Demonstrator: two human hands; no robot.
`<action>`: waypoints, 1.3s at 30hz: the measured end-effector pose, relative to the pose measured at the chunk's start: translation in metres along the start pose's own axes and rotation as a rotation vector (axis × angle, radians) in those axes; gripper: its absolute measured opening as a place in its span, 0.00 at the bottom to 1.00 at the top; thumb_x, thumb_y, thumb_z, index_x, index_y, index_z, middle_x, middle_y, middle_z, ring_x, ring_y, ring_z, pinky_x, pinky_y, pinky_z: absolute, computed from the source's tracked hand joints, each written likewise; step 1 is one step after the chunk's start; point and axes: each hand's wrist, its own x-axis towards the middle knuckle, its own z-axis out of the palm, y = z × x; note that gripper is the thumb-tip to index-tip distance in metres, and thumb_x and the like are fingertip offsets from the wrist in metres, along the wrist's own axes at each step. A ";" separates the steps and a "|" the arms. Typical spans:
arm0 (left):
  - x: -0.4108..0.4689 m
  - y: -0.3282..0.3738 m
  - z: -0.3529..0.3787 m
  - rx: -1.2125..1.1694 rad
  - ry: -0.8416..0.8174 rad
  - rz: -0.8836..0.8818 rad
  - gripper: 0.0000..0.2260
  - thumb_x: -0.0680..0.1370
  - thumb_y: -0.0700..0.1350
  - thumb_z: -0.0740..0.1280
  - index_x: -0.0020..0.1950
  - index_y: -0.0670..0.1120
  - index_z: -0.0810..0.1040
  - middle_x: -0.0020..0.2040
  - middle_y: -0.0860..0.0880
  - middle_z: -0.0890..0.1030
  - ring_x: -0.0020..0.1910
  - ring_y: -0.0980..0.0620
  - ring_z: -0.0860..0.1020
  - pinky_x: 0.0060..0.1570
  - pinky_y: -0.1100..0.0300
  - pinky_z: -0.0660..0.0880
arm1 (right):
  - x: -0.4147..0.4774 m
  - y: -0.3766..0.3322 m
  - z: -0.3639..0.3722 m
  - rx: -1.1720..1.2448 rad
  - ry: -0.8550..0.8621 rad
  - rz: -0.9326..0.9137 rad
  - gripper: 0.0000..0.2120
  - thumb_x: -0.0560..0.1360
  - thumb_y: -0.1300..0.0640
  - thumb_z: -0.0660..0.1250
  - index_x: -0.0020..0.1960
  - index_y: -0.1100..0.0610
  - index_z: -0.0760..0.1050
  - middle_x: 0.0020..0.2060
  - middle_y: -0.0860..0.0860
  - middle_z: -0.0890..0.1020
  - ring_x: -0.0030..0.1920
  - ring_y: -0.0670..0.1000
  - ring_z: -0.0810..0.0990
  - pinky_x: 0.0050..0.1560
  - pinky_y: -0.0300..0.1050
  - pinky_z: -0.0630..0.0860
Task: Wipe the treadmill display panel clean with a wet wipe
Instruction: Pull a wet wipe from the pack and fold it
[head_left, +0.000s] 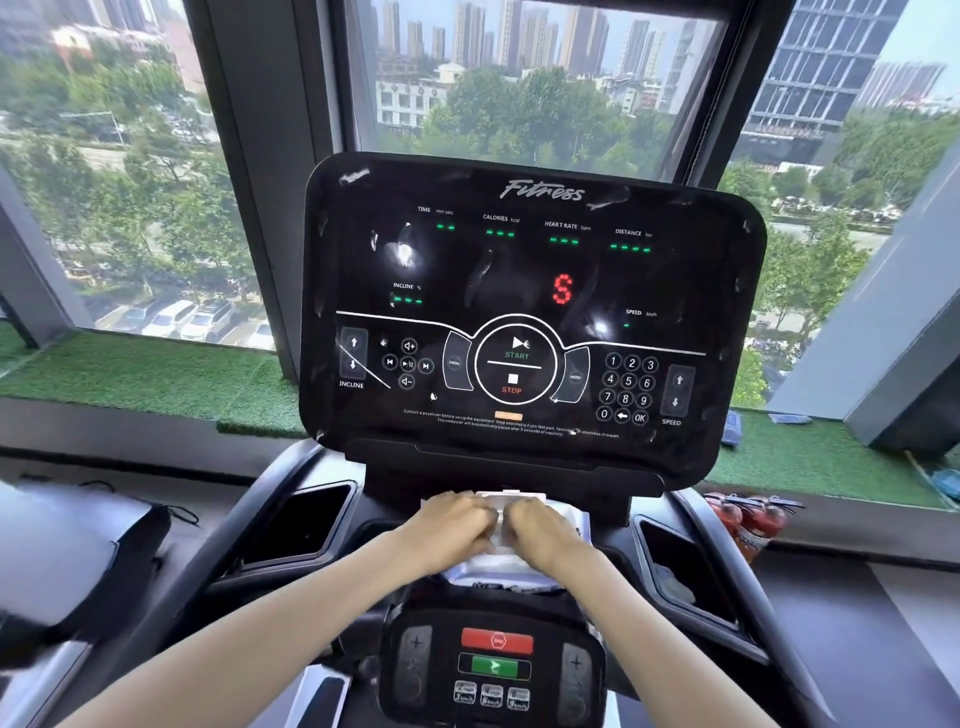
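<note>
Two grips | left hand (451, 526) curled round wet-wipe pack (493, 564) | right hand (541, 526) curled round it too

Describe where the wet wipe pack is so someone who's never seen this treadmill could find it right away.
Start at the big black display panel. Just below it, between two dark side pockets, lies the wet wipe pack. It is the only white thing there, held by the left hand and right hand.
</note>
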 end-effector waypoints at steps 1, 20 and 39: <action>0.000 0.000 0.003 -0.019 0.030 0.014 0.08 0.77 0.46 0.64 0.52 0.44 0.79 0.59 0.49 0.77 0.58 0.48 0.73 0.55 0.54 0.71 | -0.001 0.000 0.000 -0.029 0.011 -0.005 0.10 0.74 0.67 0.59 0.50 0.60 0.77 0.52 0.60 0.78 0.53 0.60 0.79 0.45 0.47 0.73; -0.008 0.000 0.011 -0.185 0.056 -0.063 0.10 0.76 0.47 0.63 0.51 0.47 0.82 0.57 0.48 0.76 0.58 0.49 0.71 0.59 0.56 0.67 | -0.005 -0.010 -0.011 -0.138 -0.030 -0.154 0.13 0.75 0.66 0.56 0.56 0.64 0.74 0.53 0.64 0.77 0.54 0.61 0.76 0.43 0.48 0.70; -0.008 0.006 0.000 -0.295 0.033 -0.123 0.12 0.76 0.49 0.66 0.57 0.47 0.81 0.53 0.48 0.75 0.58 0.50 0.71 0.54 0.60 0.65 | -0.006 -0.005 -0.016 -0.148 0.036 -0.156 0.10 0.74 0.61 0.60 0.53 0.59 0.75 0.53 0.57 0.79 0.53 0.59 0.78 0.44 0.46 0.72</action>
